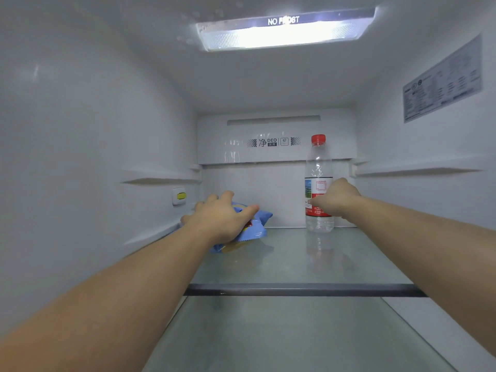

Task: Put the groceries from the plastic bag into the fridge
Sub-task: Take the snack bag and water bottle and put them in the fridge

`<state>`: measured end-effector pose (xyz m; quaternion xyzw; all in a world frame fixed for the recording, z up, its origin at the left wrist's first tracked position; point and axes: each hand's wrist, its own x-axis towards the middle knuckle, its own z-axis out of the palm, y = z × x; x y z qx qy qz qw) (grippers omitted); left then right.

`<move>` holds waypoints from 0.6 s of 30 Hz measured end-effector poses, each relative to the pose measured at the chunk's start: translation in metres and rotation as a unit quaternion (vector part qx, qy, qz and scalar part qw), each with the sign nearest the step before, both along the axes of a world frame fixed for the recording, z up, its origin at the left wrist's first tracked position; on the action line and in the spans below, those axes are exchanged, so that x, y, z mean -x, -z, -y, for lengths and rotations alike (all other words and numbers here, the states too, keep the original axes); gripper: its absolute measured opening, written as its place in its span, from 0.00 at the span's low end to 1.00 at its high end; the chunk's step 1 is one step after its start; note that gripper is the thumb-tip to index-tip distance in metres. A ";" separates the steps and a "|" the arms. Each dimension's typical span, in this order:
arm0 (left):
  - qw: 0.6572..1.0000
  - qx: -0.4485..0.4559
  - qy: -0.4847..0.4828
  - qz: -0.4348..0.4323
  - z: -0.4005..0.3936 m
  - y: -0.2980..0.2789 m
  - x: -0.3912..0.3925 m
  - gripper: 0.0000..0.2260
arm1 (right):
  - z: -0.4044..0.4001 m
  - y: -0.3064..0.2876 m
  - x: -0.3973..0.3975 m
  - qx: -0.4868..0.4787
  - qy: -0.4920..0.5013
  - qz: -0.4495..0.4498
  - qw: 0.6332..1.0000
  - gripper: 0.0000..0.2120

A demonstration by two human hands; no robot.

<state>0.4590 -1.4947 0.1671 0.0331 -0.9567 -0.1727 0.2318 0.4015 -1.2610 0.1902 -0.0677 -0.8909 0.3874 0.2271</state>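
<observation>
Both my arms reach deep into the fridge over its glass shelf (295, 264). My left hand (220, 218) grips a blue snack packet (257, 226) that lies on the shelf at the back left; the hand covers most of it. A clear water bottle (318, 167) with a red cap and a red label stands upright at the back right. My right hand (335, 200) is wrapped round the bottle's labelled middle. The plastic bag is out of view.
The white fridge walls close in on both sides, with shelf rails at mid height. A lit lamp panel (284, 30) is in the ceiling. The shelf's dark front rim (303, 289) crosses below my forearms. A paper label (442, 79) is stuck on the right wall.
</observation>
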 end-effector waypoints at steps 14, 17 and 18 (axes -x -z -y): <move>0.988 0.047 0.137 -0.055 0.009 -0.002 -0.090 0.26 | 0.047 0.015 -0.155 -0.146 -0.065 -0.031 0.987 0.19; 0.981 0.044 0.179 -0.054 0.019 0.008 -0.114 0.24 | 0.058 0.025 -0.192 -0.163 -0.029 -0.026 0.986 0.19; 0.979 0.043 0.195 -0.052 0.023 0.012 -0.122 0.24 | 0.062 0.028 -0.204 -0.172 -0.017 -0.024 0.985 0.19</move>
